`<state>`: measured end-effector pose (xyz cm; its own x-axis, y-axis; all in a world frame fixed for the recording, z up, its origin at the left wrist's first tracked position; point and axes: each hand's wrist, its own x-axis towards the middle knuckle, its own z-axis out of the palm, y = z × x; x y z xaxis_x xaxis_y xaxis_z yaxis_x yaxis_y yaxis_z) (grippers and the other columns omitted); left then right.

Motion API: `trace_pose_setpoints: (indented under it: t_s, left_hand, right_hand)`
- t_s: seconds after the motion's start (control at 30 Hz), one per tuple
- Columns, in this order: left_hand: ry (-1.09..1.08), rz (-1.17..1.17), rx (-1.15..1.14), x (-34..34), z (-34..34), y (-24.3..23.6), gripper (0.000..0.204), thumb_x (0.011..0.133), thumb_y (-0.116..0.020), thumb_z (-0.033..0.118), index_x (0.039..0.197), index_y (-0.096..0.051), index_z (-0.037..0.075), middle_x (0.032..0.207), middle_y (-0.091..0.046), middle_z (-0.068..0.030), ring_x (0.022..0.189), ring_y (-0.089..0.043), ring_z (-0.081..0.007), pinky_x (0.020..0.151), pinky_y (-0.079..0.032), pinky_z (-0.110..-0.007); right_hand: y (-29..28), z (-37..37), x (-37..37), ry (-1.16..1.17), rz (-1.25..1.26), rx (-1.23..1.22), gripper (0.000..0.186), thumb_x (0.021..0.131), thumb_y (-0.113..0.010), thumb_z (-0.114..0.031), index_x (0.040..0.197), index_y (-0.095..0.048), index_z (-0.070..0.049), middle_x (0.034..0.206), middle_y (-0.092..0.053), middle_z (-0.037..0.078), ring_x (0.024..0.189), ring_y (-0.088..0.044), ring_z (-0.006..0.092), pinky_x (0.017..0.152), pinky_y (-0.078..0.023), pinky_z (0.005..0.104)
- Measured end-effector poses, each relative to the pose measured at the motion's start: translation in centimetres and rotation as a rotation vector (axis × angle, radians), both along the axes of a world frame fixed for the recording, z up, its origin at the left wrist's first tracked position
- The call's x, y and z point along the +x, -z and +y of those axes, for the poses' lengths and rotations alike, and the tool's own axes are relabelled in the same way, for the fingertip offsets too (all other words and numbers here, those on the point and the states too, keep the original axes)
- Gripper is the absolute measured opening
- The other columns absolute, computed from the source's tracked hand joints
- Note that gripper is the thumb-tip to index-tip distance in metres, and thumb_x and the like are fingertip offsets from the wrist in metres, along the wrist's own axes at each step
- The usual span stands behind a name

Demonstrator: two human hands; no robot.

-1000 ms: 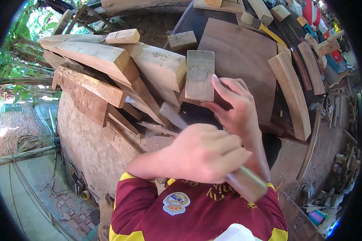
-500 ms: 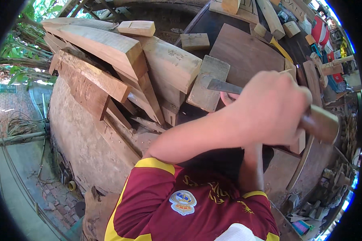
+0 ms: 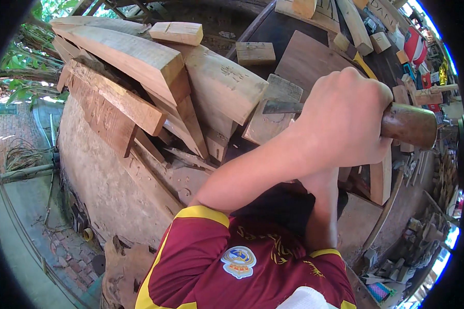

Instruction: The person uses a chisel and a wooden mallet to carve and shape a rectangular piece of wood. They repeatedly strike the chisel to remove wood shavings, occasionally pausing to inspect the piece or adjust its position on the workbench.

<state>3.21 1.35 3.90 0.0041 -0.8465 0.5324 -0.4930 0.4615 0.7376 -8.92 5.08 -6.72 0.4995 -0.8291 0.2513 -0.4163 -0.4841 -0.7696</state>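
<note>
My left hand (image 3: 345, 116) is wrapped round the brown wooden handle (image 3: 410, 126) of what looks like a chisel. Its flat metal blade (image 3: 281, 107) comes out on the other side of the fist, pointing left. Below the blade lies a worn greyish rectangular block (image 3: 265, 125); whether the two touch I cannot tell. My left forearm crosses in front of my body. Beneath it my right hand (image 3: 319, 177) reaches up, showing only the part near the wrist; its fingers are hidden behind the left hand and forearm.
Thick timber pieces (image 3: 121, 51) are stacked at the left, with a small wood block (image 3: 176, 33) on top. Beyond my hands are a brown board (image 3: 314, 64), another small block (image 3: 255, 53) and a yellow-handled tool (image 3: 365, 66). Wood scraps (image 3: 412, 247) lie at the right.
The handle end has risen and turned more level, and my left fist has shifted slightly up. The pink fingertip seen beside the blade before is now out of sight.
</note>
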Motion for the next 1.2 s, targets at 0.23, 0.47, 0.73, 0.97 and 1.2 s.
trace_pose_setpoints:
  t_s: [0.23,0.47,0.73,0.97,1.2]
  left_hand:
    - [0.011,0.114,0.013,0.6,-0.1,-0.2,0.019,0.057,-0.072,0.015,0.07,-0.067,0.001,0.065,-0.063,-0.0203,0.068,-0.064,-0.0413,0.065,-0.054,-0.045]
    - [-0.025,0.229,-0.052,0.9,0.2,0.0,0.015,0.057,-0.069,0.014,0.062,-0.062,0.001,0.061,-0.059,-0.0213,0.064,-0.061,-0.0432,0.063,-0.052,-0.046]
    - [-0.01,0.292,-0.075,1.3,0.9,0.1,0.02,0.063,-0.073,0.012,0.074,-0.064,-0.002,0.06,-0.054,-0.0154,0.053,-0.054,-0.018,0.054,-0.045,-0.031]
    - [-0.005,0.367,-0.016,2.3,1.5,-0.6,0.015,0.069,-0.072,0.008,0.069,-0.061,-0.001,0.057,-0.051,0.0036,0.057,-0.042,-0.0031,0.05,-0.039,-0.025]
    - [-0.032,0.532,-0.06,4.5,1.6,-0.7,0.018,0.07,-0.072,0.002,0.062,-0.057,0.005,0.057,-0.051,0.0054,0.05,-0.043,-0.0033,0.047,-0.033,-0.023]
  right_hand:
    - [2.4,0.0,-0.6,-0.032,-0.221,0.096,0.048,0.074,-0.078,-0.008,0.117,-0.059,-0.002,0.118,-0.063,0.013,0.108,-0.06,0.0251,0.088,-0.048,0.039]
    - [0.4,-0.2,-0.4,-0.04,0.012,-0.069,0.035,0.073,-0.079,-0.015,0.104,-0.068,-0.005,0.1,-0.07,0.011,0.094,-0.066,0.0285,0.08,-0.05,0.0393]
    - [-6.3,-0.2,-1.2,-0.053,0.097,-0.116,0.026,0.078,-0.075,-0.011,0.1,-0.069,0.0,0.1,-0.069,0.016,0.092,-0.068,0.0319,0.081,-0.051,0.0381]
    - [-7.0,-1.0,-10.9,0.608,0.342,-0.363,0.05,0.083,-0.073,-0.018,0.128,-0.059,-0.004,0.123,-0.061,0.019,0.117,-0.056,0.0346,0.099,-0.042,0.0425]
    - [-3.6,-0.2,-13.7,0.73,0.705,-0.266,0.077,0.079,-0.076,-0.024,0.147,-0.04,-0.017,0.131,-0.054,0.015,0.121,-0.05,0.0333,0.1,-0.039,0.0456]
